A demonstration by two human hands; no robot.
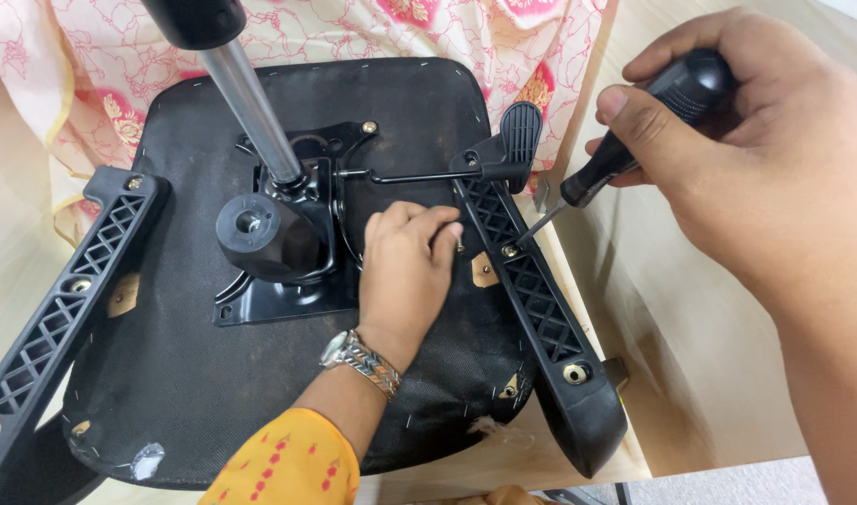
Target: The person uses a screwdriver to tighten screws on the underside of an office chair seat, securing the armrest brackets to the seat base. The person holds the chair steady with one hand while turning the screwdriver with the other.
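Pointing down-left, screwdriver (634, 140) in right hand (756, 159), tip at armrest bracket (531, 281)

Lever (447, 174) and gas cylinder (251, 93) crowd the armrest bracket (531, 290).

Cloth and wood lying around the work

A pink floral cloth (372, 23) is lying bunched at the far side, a pale wooden table (690, 309) is showing on the right, and grey floor (727, 484) is peeking in below it.

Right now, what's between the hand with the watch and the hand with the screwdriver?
In the head view, the black plastic armrest bracket lies between the left hand and the right hand; the screwdriver tip meets it.
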